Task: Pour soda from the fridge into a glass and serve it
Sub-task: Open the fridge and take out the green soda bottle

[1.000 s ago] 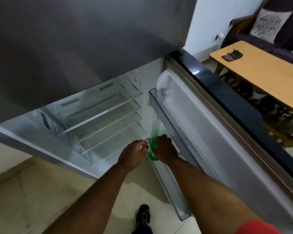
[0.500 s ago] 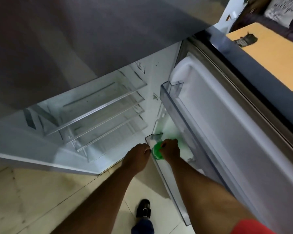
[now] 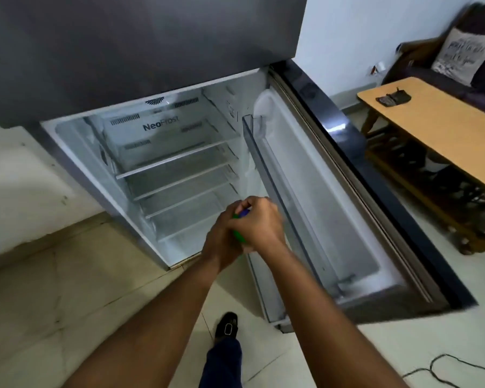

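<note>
Bare fridge shelves (image 3: 177,163) leave open room; the open door (image 3: 333,191) walls off the right.

One piece of text reads clearly: the word "NeoFrost" (image 3: 160,125), printed in dark letters on the white plastic back panel inside the open grey fridge (image 3: 140,51), in the upper middle of the frame, between rows of dark vent slots. The last letters are fainter than the first. At the upper right of the frame, a beige square cushion (image 3: 461,53) on the dark sofa carries several lines of dark script lettering, too blurred to make out. Small grey marks on the fridge's white inner side wall, just right of the shelves, cannot be read either.
</note>
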